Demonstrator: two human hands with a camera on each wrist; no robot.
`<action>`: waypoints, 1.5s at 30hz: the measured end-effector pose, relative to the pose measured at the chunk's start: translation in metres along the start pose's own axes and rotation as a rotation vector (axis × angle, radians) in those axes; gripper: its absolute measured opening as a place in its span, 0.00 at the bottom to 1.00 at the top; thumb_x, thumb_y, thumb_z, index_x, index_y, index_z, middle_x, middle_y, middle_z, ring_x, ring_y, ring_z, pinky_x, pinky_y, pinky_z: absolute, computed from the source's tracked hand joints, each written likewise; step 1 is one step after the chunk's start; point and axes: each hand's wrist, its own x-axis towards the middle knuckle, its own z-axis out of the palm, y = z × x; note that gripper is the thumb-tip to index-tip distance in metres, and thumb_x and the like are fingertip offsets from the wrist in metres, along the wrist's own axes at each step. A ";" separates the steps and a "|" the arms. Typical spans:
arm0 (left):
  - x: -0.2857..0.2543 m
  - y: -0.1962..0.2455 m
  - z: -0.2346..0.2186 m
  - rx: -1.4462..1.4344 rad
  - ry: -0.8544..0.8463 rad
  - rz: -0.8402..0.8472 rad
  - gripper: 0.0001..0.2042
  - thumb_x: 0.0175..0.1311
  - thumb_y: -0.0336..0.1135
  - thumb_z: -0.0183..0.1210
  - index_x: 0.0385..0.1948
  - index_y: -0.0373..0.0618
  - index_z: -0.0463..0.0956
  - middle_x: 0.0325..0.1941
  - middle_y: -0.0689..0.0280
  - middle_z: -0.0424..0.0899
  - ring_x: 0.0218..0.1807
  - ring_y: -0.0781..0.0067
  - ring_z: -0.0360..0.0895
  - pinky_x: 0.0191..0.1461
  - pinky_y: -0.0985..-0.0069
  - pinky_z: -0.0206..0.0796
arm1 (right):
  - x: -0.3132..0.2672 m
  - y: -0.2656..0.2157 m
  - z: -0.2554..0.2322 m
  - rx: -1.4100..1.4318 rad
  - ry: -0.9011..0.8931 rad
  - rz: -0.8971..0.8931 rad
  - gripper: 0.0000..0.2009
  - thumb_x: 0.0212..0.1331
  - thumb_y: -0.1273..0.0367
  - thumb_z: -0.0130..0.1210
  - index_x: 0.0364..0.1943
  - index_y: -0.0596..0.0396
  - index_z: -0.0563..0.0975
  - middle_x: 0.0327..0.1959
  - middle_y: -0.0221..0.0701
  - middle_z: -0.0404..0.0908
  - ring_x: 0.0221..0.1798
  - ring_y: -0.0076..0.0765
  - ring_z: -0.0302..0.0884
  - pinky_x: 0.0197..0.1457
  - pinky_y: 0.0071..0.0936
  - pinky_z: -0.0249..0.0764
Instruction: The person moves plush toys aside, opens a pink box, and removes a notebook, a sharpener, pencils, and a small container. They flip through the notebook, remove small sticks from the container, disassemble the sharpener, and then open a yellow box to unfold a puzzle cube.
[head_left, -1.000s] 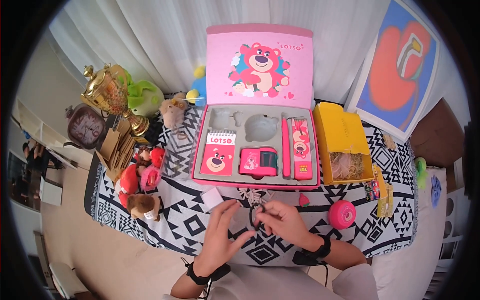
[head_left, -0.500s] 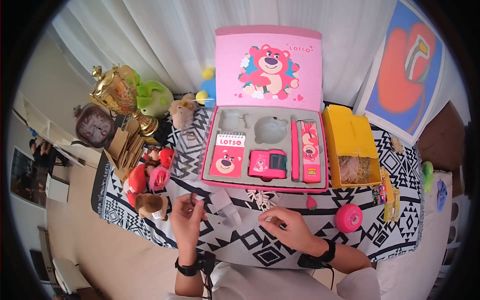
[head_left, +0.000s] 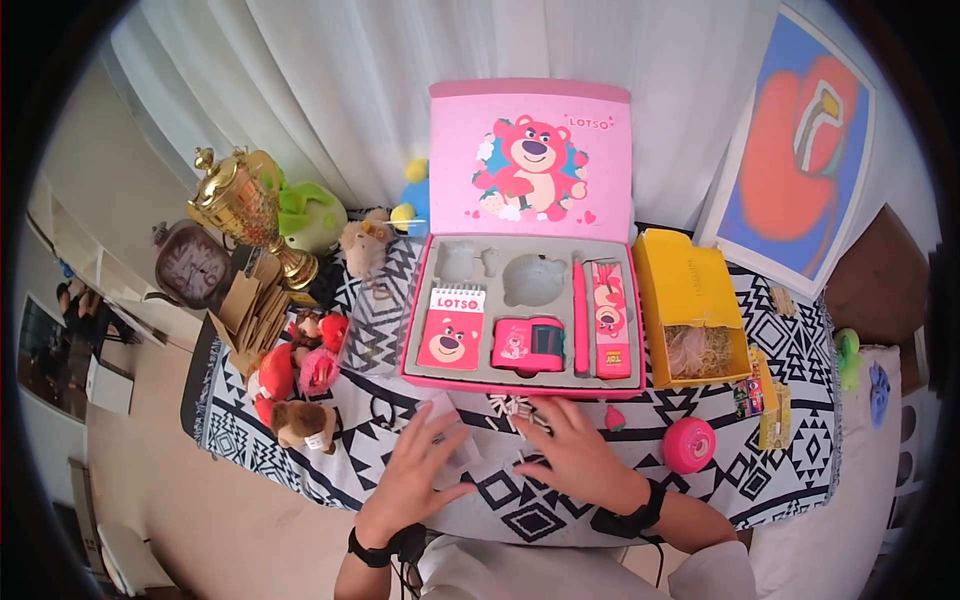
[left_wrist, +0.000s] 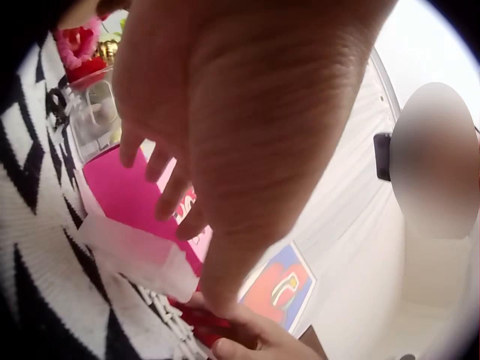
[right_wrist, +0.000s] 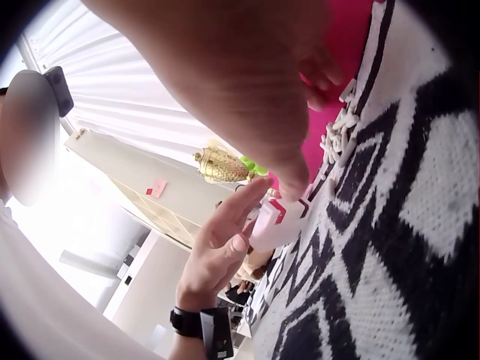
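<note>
My left hand is held with fingers spread over a translucent white small box, and nothing is in its grasp. In the left wrist view, the same box lies on the patterned cloth below that hand. A thin black loop rests on the cloth beyond the left fingers. My right hand reaches forward, its fingers spread over a heap of small white sticks that it partly covers. In the right wrist view, the sticks lie beside the pink box's side.
Behind the hands stands an opened pink gift box holding a notepad and pencil sharpener. To the right are a strawberry piece, a round pink case and a yellow box. Plush toys and a gold trophy stand left.
The black loop, pinched by the right hand at first, now lies on the cloth at left. The left hand went left, then returned over the white box; the right hand opened over the sticks.
</note>
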 end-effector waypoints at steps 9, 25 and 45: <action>0.009 -0.003 0.045 0.219 -0.013 0.041 0.27 0.59 0.41 0.63 0.60 0.44 0.68 0.67 0.53 0.64 0.72 0.40 0.53 0.74 0.48 0.44 | -0.009 0.007 0.025 -0.141 -0.099 -0.149 0.31 0.58 0.53 0.59 0.65 0.49 0.68 0.73 0.45 0.55 0.75 0.53 0.49 0.75 0.54 0.45; 0.038 0.028 0.054 0.251 -0.109 0.170 0.40 0.51 0.48 0.68 0.58 0.24 0.63 0.54 0.47 0.68 0.59 0.45 0.64 0.62 0.58 0.61 | -0.021 0.021 0.008 -0.042 0.019 -0.143 0.16 0.55 0.70 0.58 0.50 0.51 0.75 0.50 0.34 0.72 0.57 0.42 0.68 0.58 0.34 0.70; 0.076 -0.002 0.007 -0.180 -0.069 0.366 0.15 0.52 0.39 0.70 0.36 0.41 0.80 0.42 0.61 0.79 0.46 0.58 0.75 0.50 0.67 0.69 | -0.040 0.021 -0.036 -0.241 0.175 0.459 0.13 0.54 0.65 0.63 0.41 0.54 0.77 0.41 0.37 0.77 0.43 0.46 0.78 0.40 0.38 0.76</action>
